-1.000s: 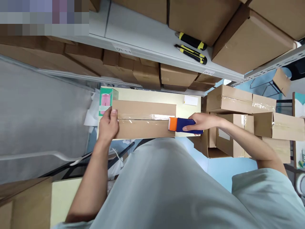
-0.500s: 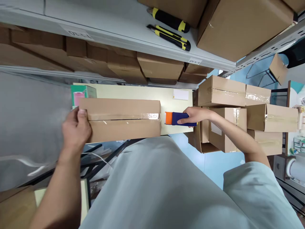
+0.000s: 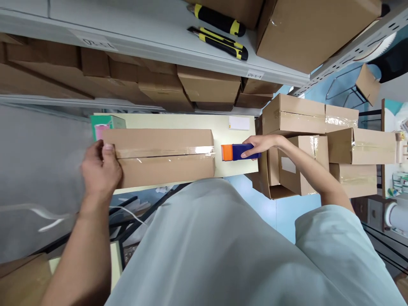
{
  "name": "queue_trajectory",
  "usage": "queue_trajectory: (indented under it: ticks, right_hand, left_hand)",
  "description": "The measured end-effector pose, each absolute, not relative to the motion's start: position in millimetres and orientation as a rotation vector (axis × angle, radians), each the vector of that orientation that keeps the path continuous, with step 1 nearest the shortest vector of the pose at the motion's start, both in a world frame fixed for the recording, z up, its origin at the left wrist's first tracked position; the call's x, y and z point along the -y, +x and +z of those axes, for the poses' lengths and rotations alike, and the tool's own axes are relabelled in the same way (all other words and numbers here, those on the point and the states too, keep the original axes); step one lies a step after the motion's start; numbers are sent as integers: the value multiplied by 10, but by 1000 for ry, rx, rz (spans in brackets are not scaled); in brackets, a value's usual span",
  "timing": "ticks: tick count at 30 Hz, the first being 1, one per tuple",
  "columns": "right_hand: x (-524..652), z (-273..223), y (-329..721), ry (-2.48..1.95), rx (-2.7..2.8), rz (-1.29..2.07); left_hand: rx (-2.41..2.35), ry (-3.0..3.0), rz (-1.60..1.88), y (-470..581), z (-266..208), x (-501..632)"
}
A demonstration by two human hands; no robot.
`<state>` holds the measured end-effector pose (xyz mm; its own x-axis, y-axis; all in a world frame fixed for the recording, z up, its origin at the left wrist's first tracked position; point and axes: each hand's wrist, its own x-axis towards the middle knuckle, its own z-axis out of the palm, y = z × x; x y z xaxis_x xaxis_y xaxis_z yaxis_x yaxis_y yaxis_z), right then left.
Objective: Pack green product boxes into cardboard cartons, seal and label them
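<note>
My left hand (image 3: 102, 170) grips the left end of a long cardboard box (image 3: 162, 165), thumb on top and fingers around the edge. Clear tape runs along the box's top seam. Off the box's right end, my right hand (image 3: 257, 145) is closed on a small dark blue and orange box (image 3: 237, 152). Its orange end points left toward the cardboard box, with a small gap between them. The long box lies on a pale yellow tabletop (image 3: 178, 120). A green box (image 3: 117, 122) and a pink roll (image 3: 101, 131) are just behind my left hand.
Two utility knives (image 3: 219, 42) lie on the grey shelf (image 3: 127, 25) above, among cardboard boxes. A white label (image 3: 239, 123) is on the tabletop's back right. Several stacked cartons (image 3: 302, 114) stand to the right. A black metal frame (image 3: 140, 219) runs beneath the table's front edge.
The view has shifted slightly, and the shelf sits a little higher in it. Both hands keep their holds; the two boxes stay about the same distance apart.
</note>
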<state>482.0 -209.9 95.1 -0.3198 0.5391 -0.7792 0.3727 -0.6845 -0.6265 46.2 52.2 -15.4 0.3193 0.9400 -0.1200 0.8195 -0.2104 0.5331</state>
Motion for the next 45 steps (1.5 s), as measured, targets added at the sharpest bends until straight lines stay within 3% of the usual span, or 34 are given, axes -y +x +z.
queue_trajectory:
  ticks: [14, 19, 25, 31, 37, 40, 45]
  right_hand:
    - [1984, 1406, 4249, -2325, 1072, 2034]
    - [1913, 1493, 3792, -2681, 1347, 1704]
    - [1969, 1244, 3360, -3194, 1337, 1098]
    - [2184, 1467, 3336, -3170, 1279, 912]
    - [2003, 1995, 3354, -3123, 1193, 621]
    - [1797, 2194, 3383, -2993, 1264, 609]
    - [1317, 2346, 3524, -2690, 1596, 652]
  left_hand:
    - [-1546, 2001, 359, 529, 14, -322]
    - [-1493, 2020, 430, 527, 18, -279]
    - [-1469, 1964, 420, 512, 16, -294]
    - [-1303, 2057, 711, 570, 284, -194]
    - [-696, 2130, 862, 1166, 706, 215]
    - [-370, 2185, 887, 1466, 866, 407]
    - [-289, 2198, 982, 1725, 961, 341]
